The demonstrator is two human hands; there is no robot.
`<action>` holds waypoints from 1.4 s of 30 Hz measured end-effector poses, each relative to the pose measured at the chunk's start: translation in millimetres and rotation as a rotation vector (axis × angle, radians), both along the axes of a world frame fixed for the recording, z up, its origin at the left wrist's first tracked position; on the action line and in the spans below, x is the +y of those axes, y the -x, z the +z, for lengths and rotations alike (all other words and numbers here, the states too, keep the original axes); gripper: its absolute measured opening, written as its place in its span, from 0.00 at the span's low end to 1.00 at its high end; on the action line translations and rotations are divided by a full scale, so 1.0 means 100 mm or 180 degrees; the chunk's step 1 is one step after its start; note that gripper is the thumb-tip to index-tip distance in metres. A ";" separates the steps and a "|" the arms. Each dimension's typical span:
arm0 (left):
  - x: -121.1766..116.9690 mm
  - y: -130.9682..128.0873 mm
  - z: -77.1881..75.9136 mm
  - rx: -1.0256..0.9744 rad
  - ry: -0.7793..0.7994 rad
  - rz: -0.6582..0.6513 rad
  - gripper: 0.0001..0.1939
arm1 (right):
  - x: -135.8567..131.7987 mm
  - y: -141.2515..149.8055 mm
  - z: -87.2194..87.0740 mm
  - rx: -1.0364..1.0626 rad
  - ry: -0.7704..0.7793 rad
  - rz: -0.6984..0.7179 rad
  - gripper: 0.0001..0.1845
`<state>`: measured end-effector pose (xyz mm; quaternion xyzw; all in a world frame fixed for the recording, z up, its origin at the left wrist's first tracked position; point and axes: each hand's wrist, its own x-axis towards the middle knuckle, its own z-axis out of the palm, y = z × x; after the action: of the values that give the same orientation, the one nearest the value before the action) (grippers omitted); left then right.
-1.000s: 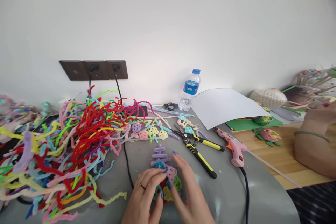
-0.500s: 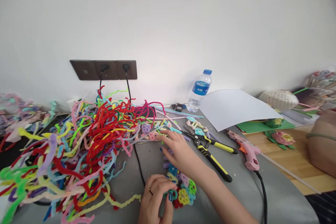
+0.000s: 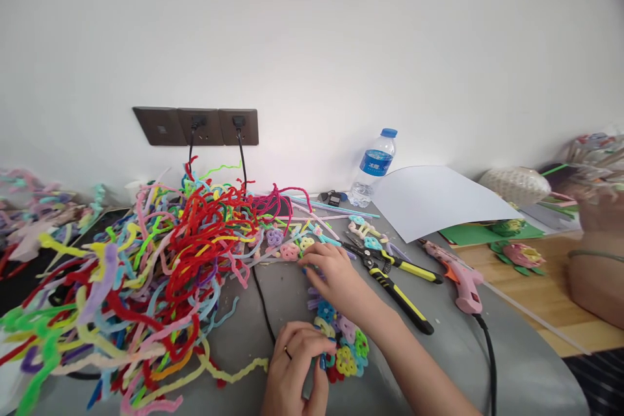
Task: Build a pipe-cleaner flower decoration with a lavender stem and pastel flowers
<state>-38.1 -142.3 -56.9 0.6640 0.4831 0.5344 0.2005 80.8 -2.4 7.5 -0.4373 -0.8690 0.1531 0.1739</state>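
Note:
My left hand [image 3: 296, 370] rests at the near edge of the grey table [image 3: 439, 364], fingers curled and pinching the edge of a cluster of small pipe-cleaner flowers [image 3: 347, 350] in blue, green, yellow and red. My right hand [image 3: 332, 276] reaches forward over that cluster, fingers bent and closed down on a small flower piece at a row of loose pastel pipe-cleaner flowers [image 3: 287, 246]; what it grips is partly hidden. A big tangled heap of coloured pipe cleaners [image 3: 146, 273] lies to the left of both hands.
Yellow-handled pliers [image 3: 394, 289] and a pink glue gun [image 3: 458, 279] with a black cord lie right of my hands. A water bottle [image 3: 374, 168], white paper [image 3: 433, 198] and wall sockets [image 3: 197, 126] are behind. Another person's arm [image 3: 597, 276] rests on the wooden table at right.
My right hand left the flower cluster, reached forward to the row of pastel flowers and closed its fingers there. My left hand stayed on the cluster. The view shifted slightly left.

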 end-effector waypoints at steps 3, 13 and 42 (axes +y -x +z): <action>-0.01 0.00 -0.01 0.0007 0.0161 0.0041 0.17 | 0.20 0.08 0.11 -0.0194 -0.0135 -0.0385 0.13; 0.00 0.01 -0.03 -0.0007 -0.0033 -0.0002 0.15 | 1.08 0.45 0.08 -0.1131 -0.0031 -0.0254 0.15; 0.06 0.15 0.00 0.0235 -0.0058 0.0349 0.14 | -0.34 -0.99 0.48 0.1010 0.1009 0.0265 0.06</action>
<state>-53.3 -136.7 -57.3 0.6575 0.5210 0.5241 0.1469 180.1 -36.8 55.3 -0.3933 -0.8131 0.3617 0.2310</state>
